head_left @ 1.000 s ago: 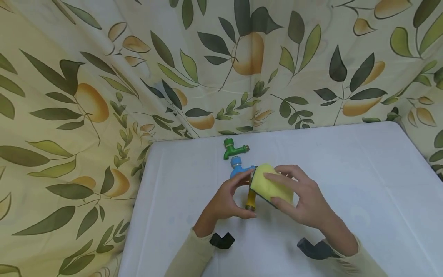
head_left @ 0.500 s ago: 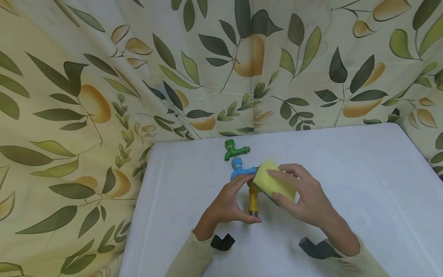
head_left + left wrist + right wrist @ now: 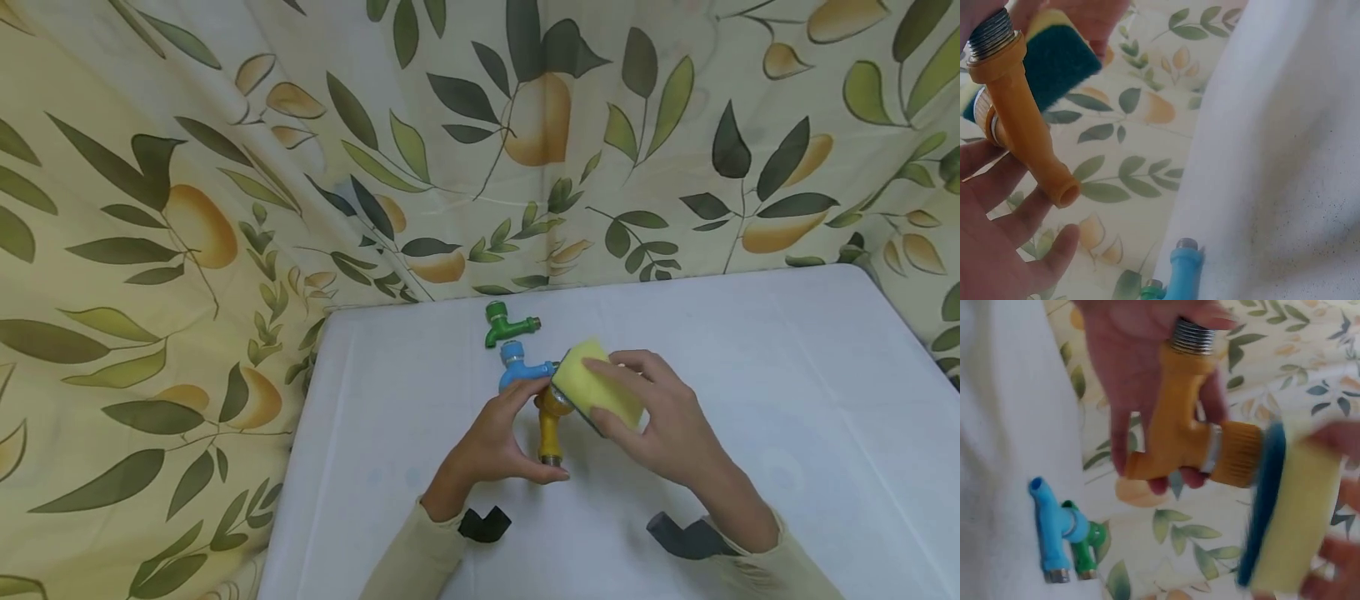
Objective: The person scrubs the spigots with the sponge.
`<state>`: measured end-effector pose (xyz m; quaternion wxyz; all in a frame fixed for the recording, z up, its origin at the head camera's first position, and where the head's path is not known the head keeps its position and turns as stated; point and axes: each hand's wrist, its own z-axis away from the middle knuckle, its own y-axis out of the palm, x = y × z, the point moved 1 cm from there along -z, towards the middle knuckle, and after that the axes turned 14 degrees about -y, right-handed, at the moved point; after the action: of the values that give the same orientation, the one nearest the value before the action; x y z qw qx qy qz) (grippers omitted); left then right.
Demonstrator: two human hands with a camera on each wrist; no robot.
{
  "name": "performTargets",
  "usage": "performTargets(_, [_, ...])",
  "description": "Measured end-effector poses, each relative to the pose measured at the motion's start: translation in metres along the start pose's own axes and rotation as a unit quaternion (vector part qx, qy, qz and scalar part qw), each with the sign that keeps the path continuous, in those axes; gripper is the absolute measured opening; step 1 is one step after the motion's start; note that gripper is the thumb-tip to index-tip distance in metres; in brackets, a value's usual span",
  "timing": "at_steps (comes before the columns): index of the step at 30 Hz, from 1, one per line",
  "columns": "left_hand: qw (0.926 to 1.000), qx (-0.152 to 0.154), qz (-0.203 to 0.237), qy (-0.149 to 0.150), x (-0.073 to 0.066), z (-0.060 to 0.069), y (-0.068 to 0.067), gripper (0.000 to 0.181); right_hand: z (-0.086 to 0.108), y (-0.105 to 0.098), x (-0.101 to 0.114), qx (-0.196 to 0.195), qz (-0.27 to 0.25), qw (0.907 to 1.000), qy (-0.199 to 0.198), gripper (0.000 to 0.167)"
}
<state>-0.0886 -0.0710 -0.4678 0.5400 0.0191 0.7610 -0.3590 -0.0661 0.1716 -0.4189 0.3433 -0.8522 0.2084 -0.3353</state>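
Note:
A yellow-orange tap (image 3: 550,433) is held above the table by my left hand (image 3: 483,437), thumb at its threaded end and fingers along the body, as the right wrist view shows. My right hand (image 3: 663,417) grips a yellow sponge (image 3: 597,383) with a dark green scouring side (image 3: 1060,65). In the right wrist view that scouring side touches the ribbed knob (image 3: 1240,453) of the tap. Behind the hands a blue tap (image 3: 517,362) lies on the table, and beyond it a green tap (image 3: 510,323).
The white table (image 3: 750,375) has its far edge against a leaf-and-fruit patterned cloth (image 3: 465,167), which also hangs at the left. Dark wrist-worn pieces (image 3: 485,524) sit by both sleeves.
The sponge has shifted slightly right and up across the tap's knob end. More of the yellow-orange tap shows now, and the left hand has moved a little right and down.

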Motion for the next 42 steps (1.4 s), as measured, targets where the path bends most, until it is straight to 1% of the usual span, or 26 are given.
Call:
performTargets(3, [1.0,-0.001,-0.003,0.002,0.0,0.0,0.0,0.113,0.0,-0.001,0.002,0.009,-0.011,0.9999,-0.004,0.058])
performTargets(5, [1.0,-0.001,-0.003,-0.003,0.0,0.001,0.0,0.114,0.0,-0.001,0.003,0.009,-0.012,0.9999,-0.004,0.058])
performTargets(10, [0.9998,0.011,0.006,-0.018,-0.002,0.001,0.0,0.115,-0.001,0.002,0.006,0.005,-0.007,1.0,0.004,0.059])
performTargets(13, [0.9989,0.029,0.026,-0.026,-0.004,0.002,-0.001,0.119,-0.002,0.005,0.007,-0.005,-0.003,1.0,0.002,0.061])
performTargets(15, [0.997,0.044,0.054,-0.034,-0.003,0.002,-0.002,0.118,-0.003,0.008,0.007,-0.017,0.001,0.9999,0.0,0.062])
performTargets(17, [0.9941,0.055,0.085,-0.04,-0.002,0.003,-0.003,0.108,-0.004,0.01,0.008,-0.027,-0.002,0.9996,-0.006,0.062])
performTargets(19, [0.9918,0.055,0.107,-0.044,0.001,0.002,-0.004,0.089,-0.005,0.012,0.008,-0.035,-0.003,0.9993,-0.013,0.063])
performTargets(21, [0.9878,0.052,0.136,-0.055,0.003,0.002,-0.003,0.07,-0.006,0.014,0.008,-0.036,-0.004,0.9992,-0.018,0.062])
performTargets(23, [0.9843,0.045,0.156,-0.069,0.006,0.002,-0.002,0.058,-0.006,0.016,0.008,-0.034,-0.002,0.9993,-0.017,0.061])
performTargets(25, [0.9813,0.03,0.168,-0.089,0.007,0.002,-0.002,0.053,-0.006,0.016,0.009,-0.027,0.004,0.9995,-0.013,0.059])
performTargets(28, [0.9827,-0.004,0.155,-0.102,0.007,0.001,-0.001,0.049,-0.005,0.015,0.01,-0.006,0.009,0.9999,-0.01,0.056])
performTargets(31, [0.9869,-0.041,0.121,-0.098,0.007,0.0,-0.001,0.049,-0.005,0.013,0.011,0.009,0.019,0.9997,-0.013,0.053])
performTargets(33, [0.9875,-0.058,0.11,-0.098,0.007,-0.001,-0.001,0.049,-0.006,0.012,0.011,0.01,0.026,0.9995,-0.011,0.053])
performTargets(36, [0.9878,-0.081,0.094,-0.094,0.007,-0.002,-0.001,0.05,-0.006,0.012,0.011,0.014,0.029,0.9995,-0.003,0.053])
performTargets(42, [0.9878,-0.114,0.065,-0.083,0.004,-0.003,0.0,0.051,-0.005,0.01,0.012,0.011,0.031,0.9994,-0.006,0.053])
